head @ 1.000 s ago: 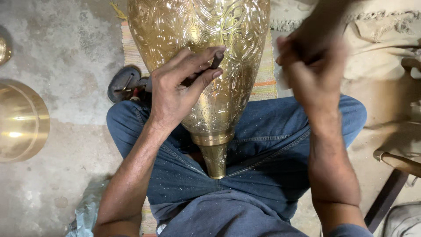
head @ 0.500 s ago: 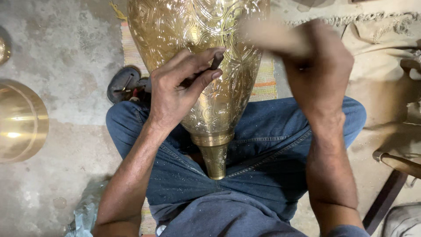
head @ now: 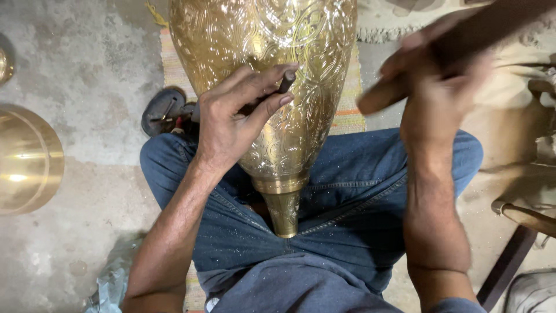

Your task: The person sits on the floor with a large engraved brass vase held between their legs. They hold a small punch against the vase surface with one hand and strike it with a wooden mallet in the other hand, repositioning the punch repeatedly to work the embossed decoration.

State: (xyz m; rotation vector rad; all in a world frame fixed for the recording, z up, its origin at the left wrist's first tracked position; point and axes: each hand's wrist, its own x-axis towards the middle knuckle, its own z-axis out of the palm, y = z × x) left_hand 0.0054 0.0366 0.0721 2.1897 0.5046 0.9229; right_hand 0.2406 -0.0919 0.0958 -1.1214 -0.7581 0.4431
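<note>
A large engraved brass vase [head: 272,87] lies tilted across the person's lap, its narrow foot pointing down toward the jeans [head: 341,214] and its wide body reaching up past the top edge of the view. The left hand [head: 231,122] rests on the left flank of the vase, its grip pressed together around a short dark punch [head: 278,90]; thumb and fingers pinch the tool so that its tip meets the patterned brass near the middle of the vase. To the right of the vase and clear of it, the right hand [head: 434,87] is raised and blurred, its grip closed around the handle of a wooden mallet [head: 463,40], whose head runs up toward the top right corner. Just left of the vase, on the concrete floor [head: 87,87], sits a small dark dish [head: 165,110] with bits in it. Well left of the vase stands a plain brass bowl [head: 26,159]. Under the vase lies a striped mat [head: 350,110]. Fine metal dust speckles the jeans below the foot of the vase
</note>
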